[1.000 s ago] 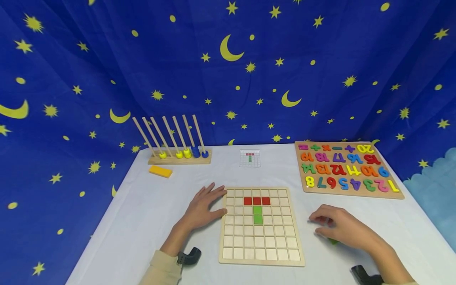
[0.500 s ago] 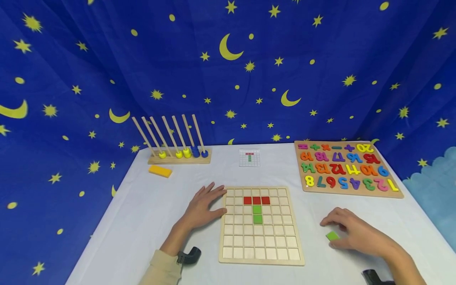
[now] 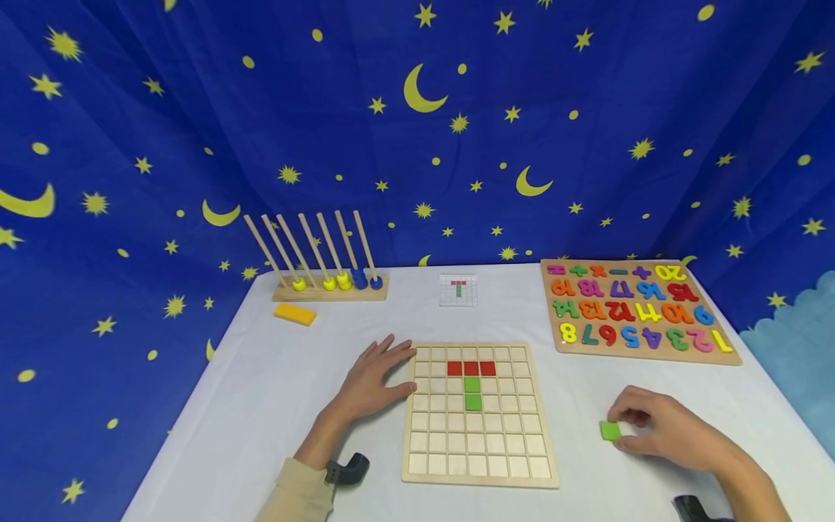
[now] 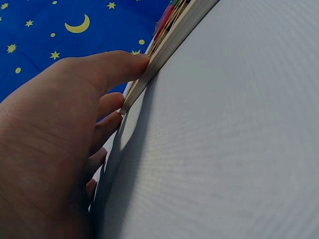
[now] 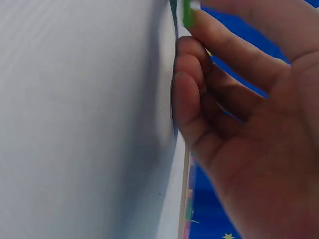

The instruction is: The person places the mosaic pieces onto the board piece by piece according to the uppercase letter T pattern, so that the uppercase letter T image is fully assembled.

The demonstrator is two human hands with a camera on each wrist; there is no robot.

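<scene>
A light wooden grid board (image 3: pixel 483 481) lies in the middle of the table. Three red tiles (image 3: pixel 471 368) form a row in it, and two green tiles (image 3: pixel 472 402) run down from the middle one. My left hand (image 3: pixel 370 381) touches the board's left edge with thumb and forefinger, fingers spread; the left wrist view has the thumb against the board's side. To the right of the board, my right hand (image 3: pixel 668 429) pinches a loose green tile (image 3: pixel 609 431) between thumb and forefinger. In the right wrist view the tile (image 5: pixel 188 14) shows at the fingertips, the other fingers curled.
A small pattern card (image 3: pixel 459 291) with a red and green T lies behind the board. At back left stands a peg counter (image 3: pixel 329 293) with yellow and blue beads, a yellow-orange block (image 3: pixel 295 314) before it. A number puzzle (image 3: pixel 646 354) lies at back right.
My right hand has moved right and slightly toward me, from over the green tile to its right side, and now pinches it. The left hand and the board have stayed in place.
</scene>
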